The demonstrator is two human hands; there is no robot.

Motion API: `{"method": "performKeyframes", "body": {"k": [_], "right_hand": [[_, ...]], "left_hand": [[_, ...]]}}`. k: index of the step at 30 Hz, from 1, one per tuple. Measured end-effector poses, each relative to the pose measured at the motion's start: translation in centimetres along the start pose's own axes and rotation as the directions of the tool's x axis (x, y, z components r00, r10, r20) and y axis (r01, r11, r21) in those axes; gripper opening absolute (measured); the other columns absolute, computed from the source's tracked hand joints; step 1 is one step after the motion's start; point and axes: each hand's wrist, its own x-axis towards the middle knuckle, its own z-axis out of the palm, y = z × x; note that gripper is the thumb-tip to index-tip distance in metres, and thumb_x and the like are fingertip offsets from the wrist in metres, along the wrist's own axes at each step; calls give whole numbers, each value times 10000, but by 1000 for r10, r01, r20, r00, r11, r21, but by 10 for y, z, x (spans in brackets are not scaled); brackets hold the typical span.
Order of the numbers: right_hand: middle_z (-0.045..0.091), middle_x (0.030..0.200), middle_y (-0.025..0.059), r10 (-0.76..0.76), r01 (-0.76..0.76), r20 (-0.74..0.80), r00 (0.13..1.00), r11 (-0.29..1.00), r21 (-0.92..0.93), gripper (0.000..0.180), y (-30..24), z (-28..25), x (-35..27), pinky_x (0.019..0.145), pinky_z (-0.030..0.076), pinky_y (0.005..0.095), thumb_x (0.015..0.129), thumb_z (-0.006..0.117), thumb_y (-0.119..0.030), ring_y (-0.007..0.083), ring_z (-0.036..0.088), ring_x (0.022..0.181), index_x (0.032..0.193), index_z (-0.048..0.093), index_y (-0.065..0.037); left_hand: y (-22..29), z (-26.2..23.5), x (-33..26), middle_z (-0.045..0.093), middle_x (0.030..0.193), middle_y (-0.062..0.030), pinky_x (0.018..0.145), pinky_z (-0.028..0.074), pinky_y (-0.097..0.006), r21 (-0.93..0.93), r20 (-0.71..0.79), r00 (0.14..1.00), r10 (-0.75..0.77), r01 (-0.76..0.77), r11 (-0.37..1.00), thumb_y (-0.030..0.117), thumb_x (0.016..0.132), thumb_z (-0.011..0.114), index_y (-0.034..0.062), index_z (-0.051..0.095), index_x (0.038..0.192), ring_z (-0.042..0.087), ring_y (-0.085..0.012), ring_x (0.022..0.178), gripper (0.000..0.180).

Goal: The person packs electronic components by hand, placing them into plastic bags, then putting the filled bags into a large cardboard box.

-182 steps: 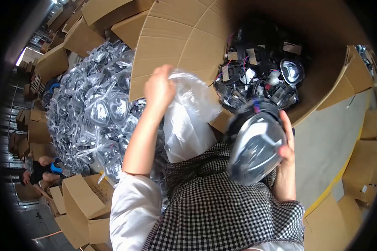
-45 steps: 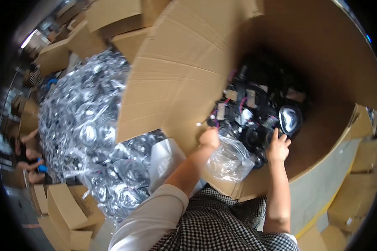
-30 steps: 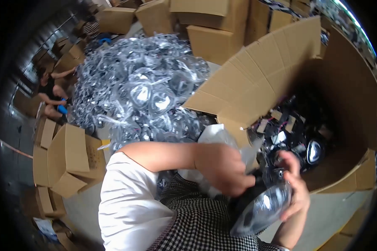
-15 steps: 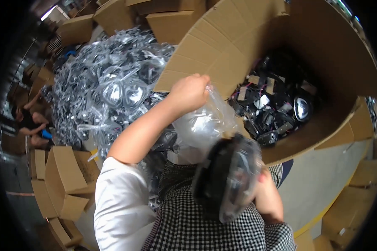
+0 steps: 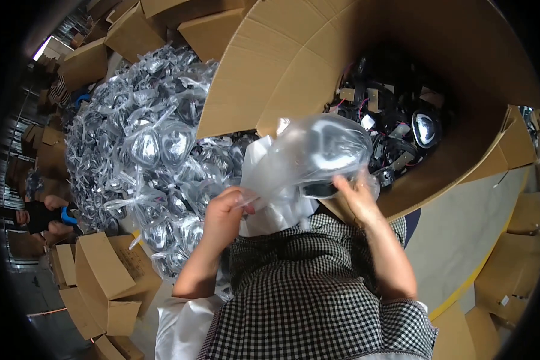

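Observation:
In front of me a clear plastic bag point(image 5: 276, 168) wraps a dark, rounded part with a shiny face, which looks like a vehicle side mirror point(image 5: 333, 144). My left hand point(image 5: 223, 219) is closed on the bag's gathered end. My right hand point(image 5: 360, 195) grips the mirror through the bag, from its near right side; part of the fingers is behind the film. White plastic sheeting point(image 5: 270, 213) lies below the bag, over my lap.
A tall open carton point(image 5: 270, 66) stands ahead right, with loose black mirrors and wires point(image 5: 396, 129) inside. A big heap of bagged mirrors point(image 5: 144, 132) rises at left. Smaller cartons point(image 5: 105, 264) stand at lower left and right. Another person point(image 5: 42, 216) sits at far left.
My left hand has moved down and left, pulling the bag's end. The mirror, beside the bag before, is now inside it, raised and turned in my right hand.

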Motion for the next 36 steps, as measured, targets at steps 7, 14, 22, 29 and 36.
{"method": "performKeyframes", "body": {"k": [7,14,22,29,36], "right_hand": [[608,970,124,-276,389,288,917,460,-798,492,-44,-85,-37,620,526,285,751,626,-7,195,638,777,1233,558,-75],[242,1479,214,-474,128,131,871,477,869,963,-109,-38,-61,895,488,388,766,753,-160,330,479,1204,1493,125,-90],[450,1257,221,-588,326,204,783,666,671,516,-61,-34,-82,723,511,344,840,613,-13,253,584,880,1332,474,-88],[646,816,182,-766,550,450,458,642,534,241,-124,-28,-71,630,528,378,785,719,-140,270,631,719,711,568,32],[601,960,189,-518,183,227,825,624,760,130,-60,23,-28,667,520,341,867,611,-76,245,633,766,979,644,-16]], "left_hand": [[1,-1,27,547,825,-116,655,478,-337,42,-117,940,322,-319,947,-66,672,651,49,614,816,555,-257,738,188],[41,95,28,575,1150,-102,984,393,-351,-832,552,811,196,550,71,463,1001,275,9,555,1200,508,-210,1141,570],[52,101,25,601,1041,-92,852,433,-392,-557,339,793,506,603,-572,295,983,403,12,598,1105,531,-242,1022,365],[23,0,-25,619,699,-23,549,484,-333,252,-106,870,481,-444,860,210,749,634,151,698,784,597,-216,631,94],[20,-116,-86,567,652,-76,549,391,-292,-44,-576,805,144,-206,978,205,842,539,24,469,527,522,-201,607,370]]}}
